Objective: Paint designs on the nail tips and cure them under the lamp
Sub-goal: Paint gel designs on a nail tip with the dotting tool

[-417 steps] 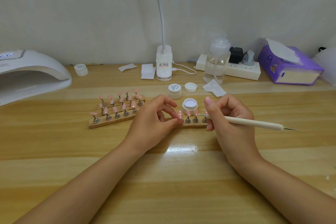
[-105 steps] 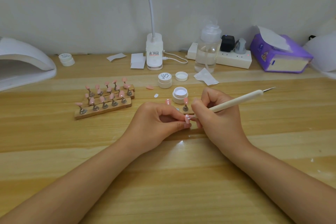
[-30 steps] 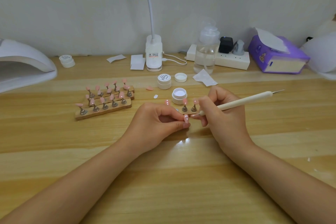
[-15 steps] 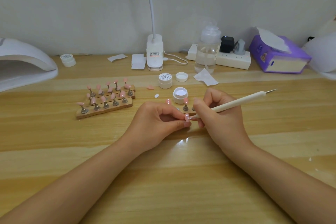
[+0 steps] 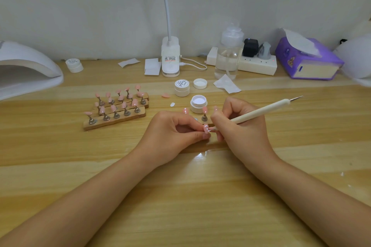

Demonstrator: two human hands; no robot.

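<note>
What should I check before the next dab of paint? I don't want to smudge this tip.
1. Nail tip held steady: ok, the left hand pinches it.
2. Dotting pen under control: ok, the right hand grips it, with its working end at the tip.
3. Paint within reach: ok, the open white jar stands just behind the hands.
4. Paint left on the pen's end: cannot tell, too small.
5. Curing lamp ready: cannot tell; it sits at the far left, only partly in view.
</note>
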